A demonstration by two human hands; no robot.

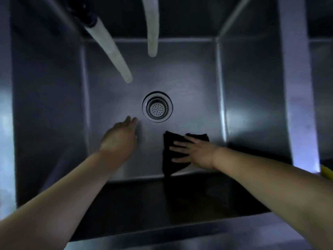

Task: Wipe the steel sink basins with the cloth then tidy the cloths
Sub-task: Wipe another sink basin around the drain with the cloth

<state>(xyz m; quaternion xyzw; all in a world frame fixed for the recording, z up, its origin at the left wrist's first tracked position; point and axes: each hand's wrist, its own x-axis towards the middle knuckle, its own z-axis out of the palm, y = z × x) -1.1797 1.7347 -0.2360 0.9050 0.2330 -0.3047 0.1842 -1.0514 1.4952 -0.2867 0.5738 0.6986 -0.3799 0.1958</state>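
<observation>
Deep in the steel basin point(180, 73), the right hand point(196, 152) is pressing the dark cloth point(173, 159) flat with spread fingers on the floor near the front wall. The left hand point(120, 136) is reaching empty, fingers straight, beside the drain point(157, 106). Wiping looks underway; next the cloth probably needs sweeping toward the drain.

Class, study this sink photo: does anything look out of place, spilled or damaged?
Nothing stands out. The right hand presses a dark cloth flat on the basin floor; the left hand reaches open beside the drain. Two hoses hang above.

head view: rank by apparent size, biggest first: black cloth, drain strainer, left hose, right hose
1. left hose, longest
2. black cloth, partly under the right hand
3. right hose, cut off by the frame; unsure against the cloth
4. drain strainer, smallest
</observation>
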